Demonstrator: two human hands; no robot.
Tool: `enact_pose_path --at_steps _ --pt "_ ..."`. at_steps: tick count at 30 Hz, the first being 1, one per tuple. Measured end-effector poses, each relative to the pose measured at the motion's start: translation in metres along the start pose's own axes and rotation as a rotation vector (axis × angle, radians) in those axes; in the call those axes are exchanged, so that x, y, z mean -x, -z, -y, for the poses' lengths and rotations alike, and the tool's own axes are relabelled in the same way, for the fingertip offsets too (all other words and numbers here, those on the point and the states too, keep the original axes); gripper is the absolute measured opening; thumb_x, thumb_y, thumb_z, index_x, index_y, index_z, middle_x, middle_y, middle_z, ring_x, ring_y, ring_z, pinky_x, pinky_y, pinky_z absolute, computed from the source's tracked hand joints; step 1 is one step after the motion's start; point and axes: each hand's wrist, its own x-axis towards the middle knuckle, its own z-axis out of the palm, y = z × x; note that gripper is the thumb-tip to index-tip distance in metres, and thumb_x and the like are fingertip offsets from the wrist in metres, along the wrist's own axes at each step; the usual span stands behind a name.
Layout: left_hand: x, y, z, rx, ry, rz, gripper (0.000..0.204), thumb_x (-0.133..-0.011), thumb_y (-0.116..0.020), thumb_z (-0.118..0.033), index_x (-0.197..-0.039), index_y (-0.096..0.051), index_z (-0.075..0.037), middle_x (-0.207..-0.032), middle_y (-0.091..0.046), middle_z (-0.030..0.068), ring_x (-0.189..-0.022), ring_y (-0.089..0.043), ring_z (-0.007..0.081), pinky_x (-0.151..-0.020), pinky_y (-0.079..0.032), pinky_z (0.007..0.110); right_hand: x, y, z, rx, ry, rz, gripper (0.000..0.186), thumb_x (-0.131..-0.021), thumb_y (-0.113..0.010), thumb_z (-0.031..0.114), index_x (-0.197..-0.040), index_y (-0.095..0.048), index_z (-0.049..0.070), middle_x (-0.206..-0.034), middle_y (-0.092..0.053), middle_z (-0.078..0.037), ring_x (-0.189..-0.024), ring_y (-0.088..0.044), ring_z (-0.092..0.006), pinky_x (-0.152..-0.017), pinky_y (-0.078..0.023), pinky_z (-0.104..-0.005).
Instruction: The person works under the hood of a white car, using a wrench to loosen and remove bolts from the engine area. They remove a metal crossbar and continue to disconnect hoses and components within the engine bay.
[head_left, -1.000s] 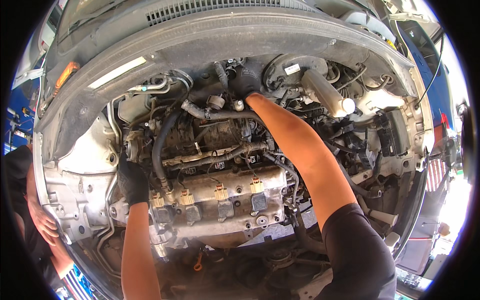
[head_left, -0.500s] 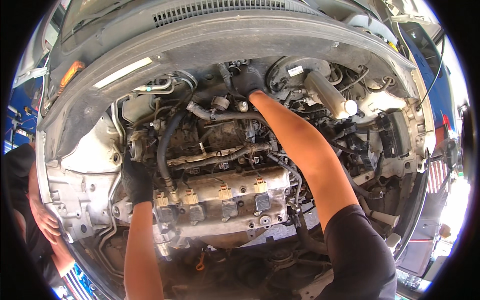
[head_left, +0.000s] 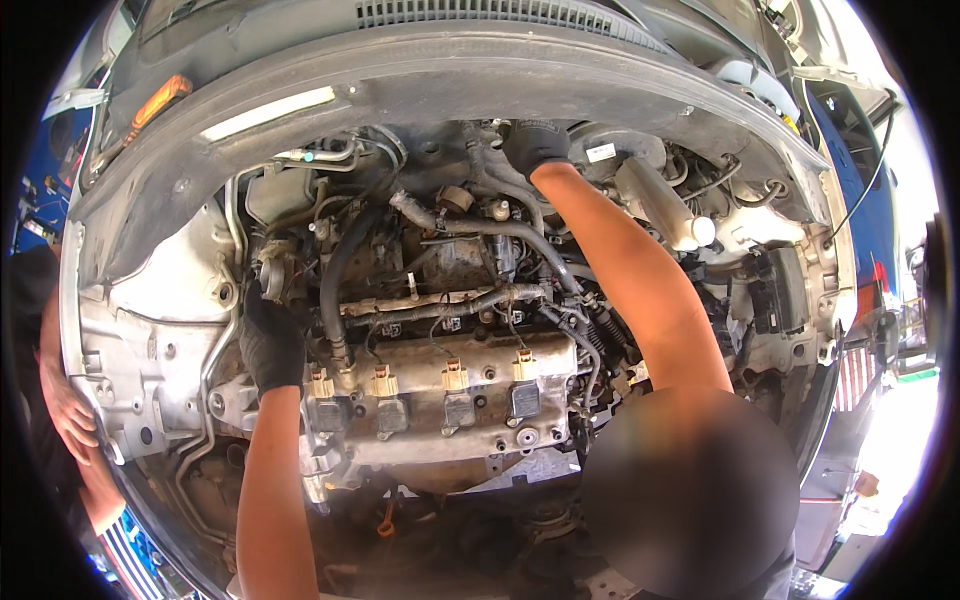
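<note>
My left hand [head_left: 273,342], in a black glove, reaches beside a round metal housing [head_left: 275,268] on the engine's left side; its fingers are partly curled, and whatever they grip is hidden. At the rear of the bay my right hand [head_left: 535,142], also gloved, bends down beside a vertical hose [head_left: 475,155] and small fittings, its fingertips out of sight. Several ignition coils [head_left: 458,408] sit along the valve cover [head_left: 420,355]. A thick black hose [head_left: 335,280] runs down toward the cover, and a pale reservoir [head_left: 648,205] is right of my right forearm.
An orange tool [head_left: 160,98] lies at the upper left by the cowl [head_left: 430,75]. At far left a co-worker's hand [head_left: 75,420] is by the fender edge. An orange dipstick loop [head_left: 387,520] is at the engine's front. A blurred patch covers the lower right.
My right hand has moved slightly right and farther back. My left hand is a little higher. The view has shifted slightly over the engine bay.
</note>
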Motion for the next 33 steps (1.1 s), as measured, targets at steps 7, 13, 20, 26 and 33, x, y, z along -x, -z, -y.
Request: enact_pose_path --at_steps 7,13,20,26,33 --pt "-0.004 0.007 -0.007 0.074 0.249 0.204 0.034 -0.094 -0.043 -0.015 -0.125 -0.048 -0.003 -0.116 -0.058 0.0270 -0.106 -0.055 0.0441 -0.088 -0.044 0.050 -0.008 -0.006 -0.004 0.159 0.196 -0.053 0.051 -0.091 -0.045 0.023 -0.141 -0.042 0.012 -0.140 -0.045 -0.019 -0.129 -0.043 -0.0367 -0.111 -0.028 -0.0462" --pt "-0.005 0.009 -0.012 0.055 0.219 0.166 0.037 -0.093 -0.044 -0.014 -0.129 -0.044 -0.005 -0.112 -0.060 0.0263 -0.103 -0.056 0.0444 -0.087 -0.044 0.051 -0.008 -0.031 0.006 -0.101 0.112 -0.048 0.045 -0.089 -0.051 0.030 -0.128 -0.052 0.009 -0.119 -0.059 -0.022 -0.109 -0.056 -0.0401 -0.095 -0.043 -0.0472" --pt "-0.002 0.004 -0.014 0.033 0.117 0.120 0.039 -0.092 -0.045 -0.010 -0.131 -0.038 -0.007 -0.110 -0.059 0.0276 -0.101 -0.056 0.0458 -0.084 -0.044 0.051 -0.003 -0.078 0.004 -0.561 -0.028 -0.132 0.045 -0.086 -0.055 0.044 -0.116 -0.060 0.011 -0.103 -0.064 -0.024 -0.098 -0.060 -0.0434 -0.082 -0.048 -0.0502" --pt "-0.001 0.009 -0.008 0.016 0.169 0.202 0.039 -0.092 -0.044 -0.008 -0.131 -0.037 -0.006 -0.109 -0.059 0.0283 -0.099 -0.056 0.0466 -0.083 -0.045 0.052 0.004 -0.078 0.012 -0.630 -0.157 -0.091 0.053 -0.089 -0.045 0.053 -0.123 -0.052 0.012 -0.105 -0.062 -0.028 -0.099 -0.058 -0.0472 -0.083 -0.046 -0.0531" --pt "-0.003 0.005 -0.007 -0.008 0.116 0.142 0.037 -0.092 -0.045 -0.008 -0.129 -0.042 -0.002 -0.109 -0.060 0.0279 -0.100 -0.056 0.0457 -0.085 -0.044 0.051 -0.004 -0.095 0.005 -0.681 -0.158 -0.056 0.060 -0.090 -0.041 0.055 -0.123 -0.050 0.005 -0.106 -0.060 -0.033 -0.102 -0.055 -0.0502 -0.087 -0.044 -0.0544"
